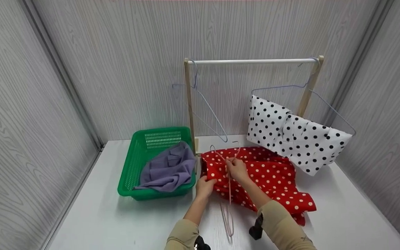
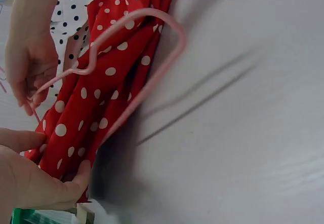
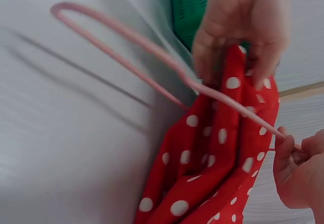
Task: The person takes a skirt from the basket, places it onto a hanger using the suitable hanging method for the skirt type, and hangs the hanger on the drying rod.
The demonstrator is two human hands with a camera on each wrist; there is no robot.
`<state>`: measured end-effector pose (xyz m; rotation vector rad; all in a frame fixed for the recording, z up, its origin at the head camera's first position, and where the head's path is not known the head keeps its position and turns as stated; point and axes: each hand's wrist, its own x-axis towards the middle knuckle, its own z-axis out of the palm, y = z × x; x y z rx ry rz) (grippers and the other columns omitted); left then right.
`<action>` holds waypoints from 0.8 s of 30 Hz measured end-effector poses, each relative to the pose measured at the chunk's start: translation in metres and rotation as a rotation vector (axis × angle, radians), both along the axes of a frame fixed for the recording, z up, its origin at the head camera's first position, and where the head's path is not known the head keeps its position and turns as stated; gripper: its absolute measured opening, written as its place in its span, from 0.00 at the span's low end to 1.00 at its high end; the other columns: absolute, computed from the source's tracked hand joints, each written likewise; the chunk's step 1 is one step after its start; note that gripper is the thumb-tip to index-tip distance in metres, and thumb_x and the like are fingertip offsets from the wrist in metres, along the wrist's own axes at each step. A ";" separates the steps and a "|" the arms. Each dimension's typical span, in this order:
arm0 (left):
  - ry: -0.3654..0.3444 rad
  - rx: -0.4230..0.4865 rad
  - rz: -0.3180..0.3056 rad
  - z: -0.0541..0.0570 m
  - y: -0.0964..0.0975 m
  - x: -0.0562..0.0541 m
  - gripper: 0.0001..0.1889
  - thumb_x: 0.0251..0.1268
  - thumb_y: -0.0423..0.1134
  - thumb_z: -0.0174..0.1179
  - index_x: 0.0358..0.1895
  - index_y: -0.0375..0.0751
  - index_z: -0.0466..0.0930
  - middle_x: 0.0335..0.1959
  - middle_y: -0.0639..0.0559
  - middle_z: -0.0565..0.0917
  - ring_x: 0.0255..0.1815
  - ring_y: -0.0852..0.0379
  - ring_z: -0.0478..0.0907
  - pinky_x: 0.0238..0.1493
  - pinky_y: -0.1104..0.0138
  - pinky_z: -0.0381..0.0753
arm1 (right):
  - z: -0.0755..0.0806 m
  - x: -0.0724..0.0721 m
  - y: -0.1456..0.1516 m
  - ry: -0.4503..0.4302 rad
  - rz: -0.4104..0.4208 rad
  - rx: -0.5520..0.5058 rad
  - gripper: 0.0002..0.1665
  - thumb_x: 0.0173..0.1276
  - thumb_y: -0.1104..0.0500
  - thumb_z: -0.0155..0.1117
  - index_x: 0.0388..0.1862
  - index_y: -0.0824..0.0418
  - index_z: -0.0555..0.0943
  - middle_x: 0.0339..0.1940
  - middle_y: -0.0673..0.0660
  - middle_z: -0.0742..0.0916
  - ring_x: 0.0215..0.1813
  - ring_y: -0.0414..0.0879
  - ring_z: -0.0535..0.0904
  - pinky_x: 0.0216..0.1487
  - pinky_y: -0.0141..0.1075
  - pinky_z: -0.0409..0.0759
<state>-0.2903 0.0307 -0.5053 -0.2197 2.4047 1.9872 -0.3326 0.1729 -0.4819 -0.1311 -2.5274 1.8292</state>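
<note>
The left hand [image 1: 205, 187] pinches the left end of the red cloth [image 1: 273, 177]; just beside, the right hand [image 1: 237, 169] pinches 1 pink hanger [image 3: 185, 76] pointing longways between the sleeves [image 1: 281, 222].

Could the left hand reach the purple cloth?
Probably yes: nothing covers the purple cloth in the green basket beside the left hand, though that hand grips the red polka-dot cloth.

A white table [image 1: 89, 218] fills the lower middle of the head view. Left of centre, a green basket [image 1: 130, 170] stands upright on it. Just right of centre, a dotted red cloth [image 1: 269, 175] lies rumpled, its loose end reaching toward the lower right. Behind them, a rack [image 1: 248, 61] stands at the table's far edge.
</note>
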 end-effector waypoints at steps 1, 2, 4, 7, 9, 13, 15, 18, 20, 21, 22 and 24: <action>0.028 -0.002 0.010 0.002 0.001 0.000 0.13 0.60 0.34 0.57 0.45 0.28 0.78 0.42 0.40 0.80 0.42 0.49 0.76 0.44 0.58 0.74 | -0.001 0.001 0.001 0.006 0.003 0.018 0.16 0.73 0.60 0.48 0.52 0.67 0.75 0.24 0.55 0.78 0.20 0.43 0.74 0.21 0.30 0.71; 0.068 -0.007 0.022 0.004 0.003 0.001 0.10 0.61 0.34 0.57 0.40 0.29 0.79 0.38 0.42 0.80 0.37 0.51 0.76 0.40 0.60 0.74 | -0.002 0.002 0.002 0.020 0.005 0.039 0.16 0.73 0.60 0.48 0.52 0.68 0.76 0.24 0.55 0.78 0.20 0.42 0.74 0.21 0.30 0.71; 0.195 -0.043 0.059 0.009 0.005 0.002 0.09 0.62 0.35 0.56 0.26 0.33 0.77 0.28 0.47 0.77 0.27 0.56 0.72 0.31 0.63 0.71 | -0.002 0.003 0.006 0.083 0.011 0.099 0.16 0.72 0.62 0.48 0.51 0.69 0.76 0.23 0.55 0.78 0.20 0.42 0.72 0.21 0.30 0.70; 0.388 -0.083 0.156 0.013 0.008 0.002 0.20 0.63 0.34 0.57 0.13 0.41 0.62 0.19 0.53 0.65 0.19 0.60 0.61 0.24 0.67 0.62 | -0.004 0.005 0.015 0.194 0.016 0.177 0.16 0.72 0.64 0.48 0.51 0.72 0.77 0.21 0.55 0.78 0.18 0.41 0.69 0.20 0.31 0.68; 0.475 -0.092 0.212 0.015 0.009 0.003 0.25 0.63 0.34 0.57 0.12 0.45 0.54 0.17 0.55 0.59 0.17 0.61 0.55 0.23 0.68 0.57 | -0.006 0.006 0.022 0.259 0.019 0.246 0.16 0.72 0.64 0.48 0.50 0.73 0.77 0.19 0.55 0.77 0.16 0.40 0.67 0.19 0.30 0.67; 0.512 -0.117 0.255 0.014 0.006 0.010 0.26 0.63 0.39 0.58 0.11 0.45 0.55 0.15 0.57 0.57 0.15 0.63 0.54 0.22 0.69 0.55 | -0.013 0.009 0.036 0.290 0.005 0.298 0.16 0.72 0.65 0.48 0.50 0.73 0.77 0.18 0.55 0.77 0.15 0.39 0.67 0.17 0.31 0.66; 0.473 -0.156 0.244 0.011 0.003 0.016 0.25 0.63 0.43 0.59 0.12 0.45 0.57 0.13 0.58 0.57 0.14 0.65 0.54 0.20 0.70 0.55 | -0.015 0.010 0.041 0.287 -0.011 0.297 0.16 0.72 0.64 0.47 0.50 0.73 0.77 0.20 0.57 0.78 0.15 0.40 0.68 0.18 0.31 0.67; 0.359 -0.250 0.190 0.003 -0.002 0.028 0.24 0.63 0.44 0.59 0.12 0.46 0.58 0.10 0.59 0.57 0.12 0.65 0.54 0.17 0.70 0.53 | -0.018 0.011 0.049 0.280 -0.036 0.297 0.16 0.72 0.64 0.47 0.50 0.72 0.77 0.22 0.59 0.80 0.17 0.40 0.70 0.20 0.32 0.68; 0.260 -0.340 0.139 -0.004 -0.006 0.035 0.23 0.62 0.41 0.57 0.12 0.46 0.58 0.09 0.59 0.56 0.12 0.64 0.53 0.16 0.70 0.51 | -0.018 0.011 0.053 0.281 -0.044 0.298 0.16 0.72 0.64 0.47 0.50 0.72 0.77 0.21 0.58 0.79 0.17 0.40 0.70 0.20 0.32 0.68; 0.209 -0.387 0.115 -0.008 -0.008 0.039 0.22 0.61 0.39 0.57 0.11 0.46 0.58 0.10 0.59 0.57 0.12 0.63 0.54 0.16 0.70 0.51 | -0.018 0.012 0.055 0.287 -0.048 0.297 0.16 0.72 0.64 0.47 0.50 0.72 0.77 0.21 0.58 0.79 0.17 0.41 0.70 0.21 0.32 0.67; 0.166 -0.428 0.093 -0.012 -0.010 0.042 0.21 0.59 0.38 0.57 0.11 0.46 0.59 0.10 0.58 0.57 0.12 0.62 0.54 0.16 0.69 0.51 | -0.018 0.012 0.057 0.293 -0.049 0.294 0.16 0.72 0.64 0.47 0.50 0.73 0.77 0.20 0.57 0.79 0.17 0.41 0.69 0.21 0.32 0.67; 0.095 -0.501 0.068 -0.020 -0.013 0.046 0.18 0.57 0.36 0.56 0.12 0.44 0.62 0.11 0.57 0.60 0.14 0.61 0.57 0.16 0.69 0.53 | -0.017 0.012 0.061 0.299 -0.042 0.286 0.16 0.72 0.65 0.46 0.50 0.73 0.76 0.19 0.57 0.78 0.17 0.41 0.69 0.20 0.32 0.68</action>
